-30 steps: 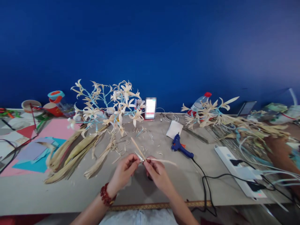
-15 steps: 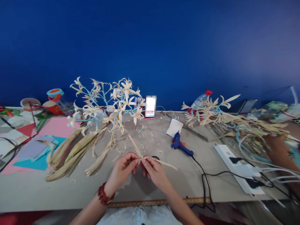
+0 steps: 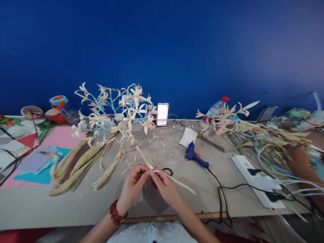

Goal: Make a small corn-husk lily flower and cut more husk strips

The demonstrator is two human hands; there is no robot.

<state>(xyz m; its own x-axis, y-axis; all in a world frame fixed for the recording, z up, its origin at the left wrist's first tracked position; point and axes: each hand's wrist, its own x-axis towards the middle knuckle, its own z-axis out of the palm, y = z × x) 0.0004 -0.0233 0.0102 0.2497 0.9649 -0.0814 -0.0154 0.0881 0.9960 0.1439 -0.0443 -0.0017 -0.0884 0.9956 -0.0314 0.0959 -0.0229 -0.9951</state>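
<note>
Just above the front of the table, my left hand (image 3: 136, 179) and my right hand (image 3: 165, 184) meet fingertip to fingertip. Pinched in the left fingers is a thin tan stem (image 3: 143, 156) that slants up and away to the left. Between my right thumb and fingers runs a narrow pale husk strip (image 3: 182, 184), its loose end trailing out to the right. The strip meets the stem at the fingertips, where the fingers hide the join. A black loop (image 3: 168, 171) lies on the table just behind my right hand.
Pale husk flowers (image 3: 131, 111) on blue stems stand at the back left, with dried husks (image 3: 81, 165) before them. To the right lie a blue glue gun (image 3: 194, 157), a white power strip (image 3: 255, 182) and cables. Another person's hand (image 3: 298, 160) rests at far right among husks and wires.
The stem's upper end has shifted slightly left and down. The strip's loose end has swung a little right and toward me, and more of the black loop shows.
</note>
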